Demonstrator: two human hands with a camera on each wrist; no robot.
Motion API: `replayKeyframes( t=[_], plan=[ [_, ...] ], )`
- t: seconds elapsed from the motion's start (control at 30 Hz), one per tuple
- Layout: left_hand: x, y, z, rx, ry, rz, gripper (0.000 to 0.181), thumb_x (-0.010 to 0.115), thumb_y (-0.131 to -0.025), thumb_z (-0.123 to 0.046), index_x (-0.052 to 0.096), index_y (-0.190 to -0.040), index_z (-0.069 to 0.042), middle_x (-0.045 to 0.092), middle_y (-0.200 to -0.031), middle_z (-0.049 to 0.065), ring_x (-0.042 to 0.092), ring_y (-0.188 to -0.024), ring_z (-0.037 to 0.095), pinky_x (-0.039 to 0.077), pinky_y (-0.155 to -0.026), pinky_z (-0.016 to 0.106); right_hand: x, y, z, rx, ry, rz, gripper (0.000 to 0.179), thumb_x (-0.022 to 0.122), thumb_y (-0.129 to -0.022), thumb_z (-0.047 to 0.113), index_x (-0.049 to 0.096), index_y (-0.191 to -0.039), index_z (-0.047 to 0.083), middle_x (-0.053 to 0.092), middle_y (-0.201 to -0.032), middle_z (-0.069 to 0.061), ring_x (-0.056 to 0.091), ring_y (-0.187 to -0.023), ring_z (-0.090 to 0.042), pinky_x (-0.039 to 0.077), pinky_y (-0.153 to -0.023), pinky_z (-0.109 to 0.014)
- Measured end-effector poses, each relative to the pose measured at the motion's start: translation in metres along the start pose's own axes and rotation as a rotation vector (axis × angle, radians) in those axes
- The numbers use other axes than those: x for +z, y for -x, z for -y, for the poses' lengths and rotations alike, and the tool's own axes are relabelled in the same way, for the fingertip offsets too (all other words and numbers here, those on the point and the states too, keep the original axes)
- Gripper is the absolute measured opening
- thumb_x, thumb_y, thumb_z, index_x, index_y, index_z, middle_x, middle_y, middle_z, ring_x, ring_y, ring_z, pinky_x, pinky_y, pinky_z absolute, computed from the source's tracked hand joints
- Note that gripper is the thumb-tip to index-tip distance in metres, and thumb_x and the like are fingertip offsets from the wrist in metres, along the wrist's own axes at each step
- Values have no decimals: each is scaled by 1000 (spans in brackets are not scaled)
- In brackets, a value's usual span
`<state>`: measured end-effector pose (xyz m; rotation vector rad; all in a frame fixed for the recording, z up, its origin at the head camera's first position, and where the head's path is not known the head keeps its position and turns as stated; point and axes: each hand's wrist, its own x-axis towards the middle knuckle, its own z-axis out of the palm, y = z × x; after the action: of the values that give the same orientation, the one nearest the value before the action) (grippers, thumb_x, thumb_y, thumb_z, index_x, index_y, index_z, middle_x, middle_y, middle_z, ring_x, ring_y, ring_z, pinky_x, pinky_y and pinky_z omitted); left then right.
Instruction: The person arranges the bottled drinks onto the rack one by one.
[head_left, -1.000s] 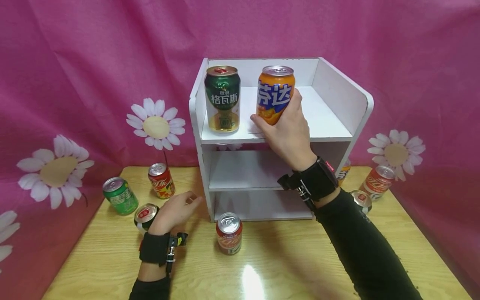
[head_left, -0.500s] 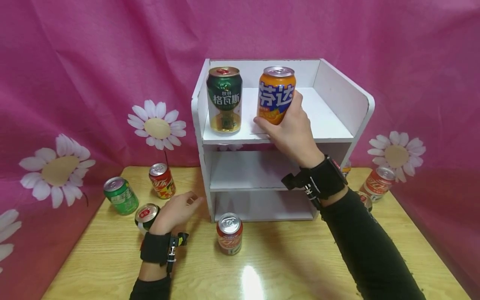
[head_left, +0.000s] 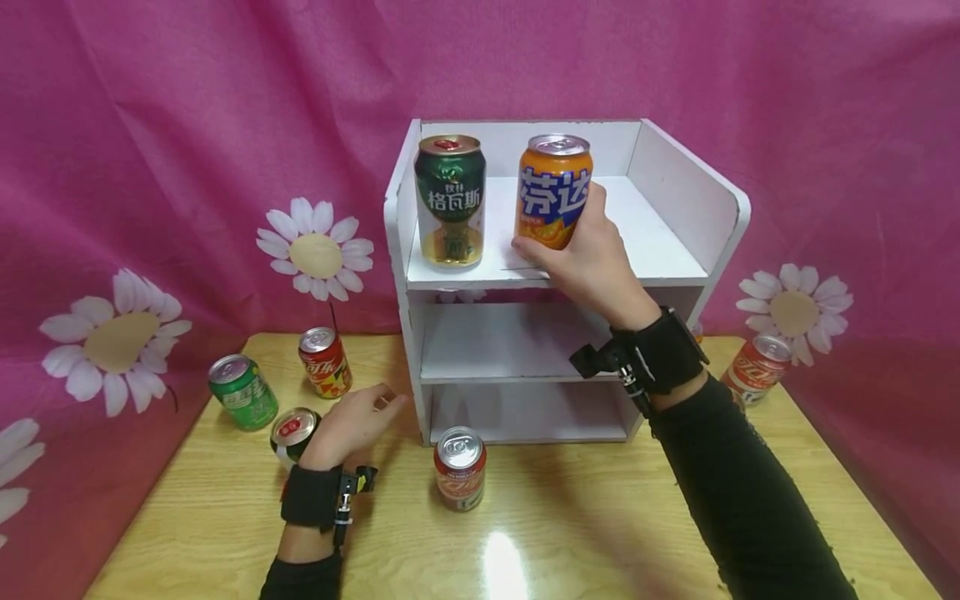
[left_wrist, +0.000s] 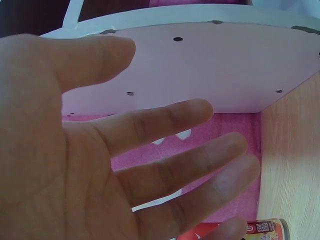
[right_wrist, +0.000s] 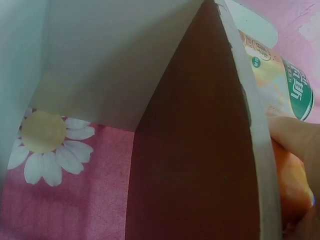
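While the orange can (head_left: 553, 196) is upright at the top tier of the white shelf (head_left: 663, 237), the right hand (head_left: 592, 260) grasps it between thumb and fingers. A green-and-gold can (head_left: 452, 200) stands apart to its left. Lower down, the left hand (head_left: 354, 423), fingers released and loosely spread, is beside the shelf; a red can (head_left: 460, 471) stands on the wooden table (head_left: 412, 554).
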<state>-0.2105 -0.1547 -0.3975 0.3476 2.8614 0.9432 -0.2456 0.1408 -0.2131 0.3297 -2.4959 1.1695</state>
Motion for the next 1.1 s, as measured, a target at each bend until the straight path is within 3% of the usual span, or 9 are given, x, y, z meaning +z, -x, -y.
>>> replayKeyframes(
  t=[0.23,0.53,1.1],
  plan=[
    [1,0,0,-11,2,9,47,46,-98,-41,61,-120,-2,65,-108,12,61,-100,28,47,-82,47,0,1,0,-2,-2,-3,86,77,-78,33,21,-137,5,50,-125,-13,50,-112,-23,39,-98,-37],
    [1,0,0,-13,3,7,49,46,-98,-41,59,-123,-1,64,-113,14,59,-104,31,46,-85,48,-4,-3,5,37,-53,80,86,76,-79,33,19,-138,7,48,-127,-11,49,-113,-20,38,-100,-35],
    [2,0,0,-7,3,10,47,47,-98,-40,60,-120,-1,65,-109,13,61,-99,28,48,-80,46,-2,-2,4,54,-33,59,85,77,-79,34,20,-138,8,48,-127,-10,49,-113,-19,38,-99,-33]
  ],
)
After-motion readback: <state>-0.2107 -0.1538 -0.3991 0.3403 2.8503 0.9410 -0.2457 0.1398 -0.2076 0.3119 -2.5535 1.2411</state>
